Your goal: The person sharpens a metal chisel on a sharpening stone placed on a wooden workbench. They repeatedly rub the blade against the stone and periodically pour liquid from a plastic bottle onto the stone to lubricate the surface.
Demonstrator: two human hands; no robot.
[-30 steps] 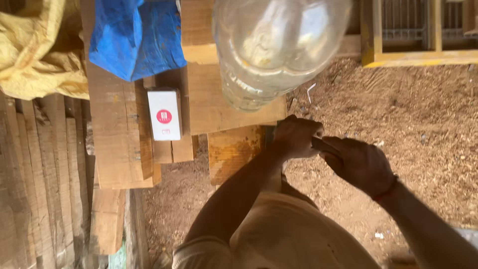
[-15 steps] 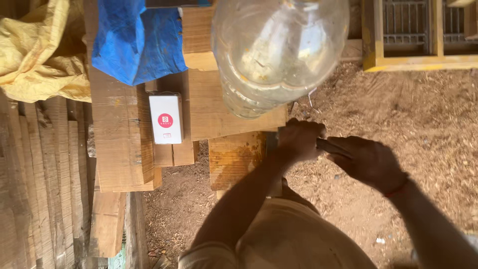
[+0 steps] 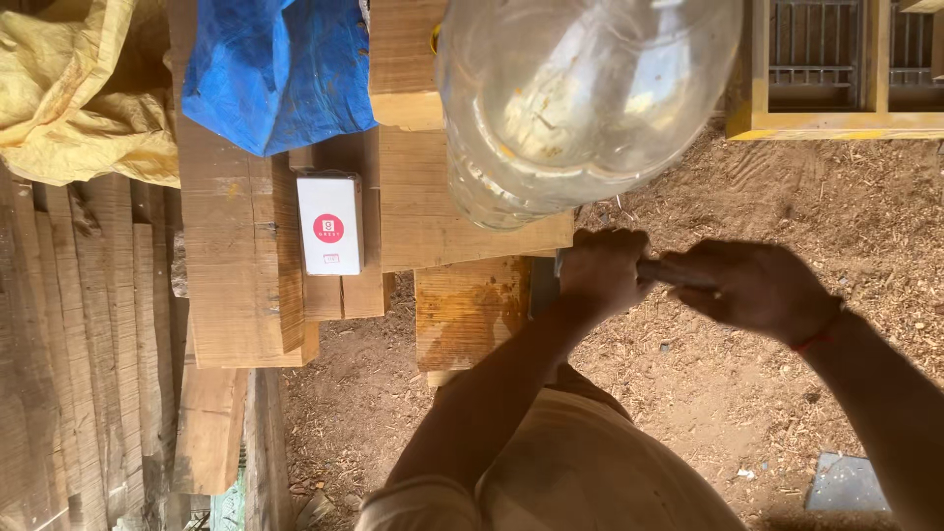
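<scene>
Nearest the camera, a knee in beige cloth (image 3: 580, 472) fills the lower middle. Just beyond it, the left hand (image 3: 602, 273) is fisted around a thin dark tool handle (image 3: 665, 271), and the right hand (image 3: 752, 290), with a red thread at the wrist, is closed over the same handle from the other side. The tool's grey metal end (image 3: 544, 287) lies against the edge of a small pale wooden block (image 3: 470, 310) on the sawdust-strewn ground (image 3: 787, 403). Farther off, a white rectangular box (image 3: 329, 224) rests on stacked planks (image 3: 231, 285), with a large clear plastic bottle (image 3: 580, 98), blue tarpaulin (image 3: 275, 74) and yellow cloth (image 3: 84, 88) beyond.
</scene>
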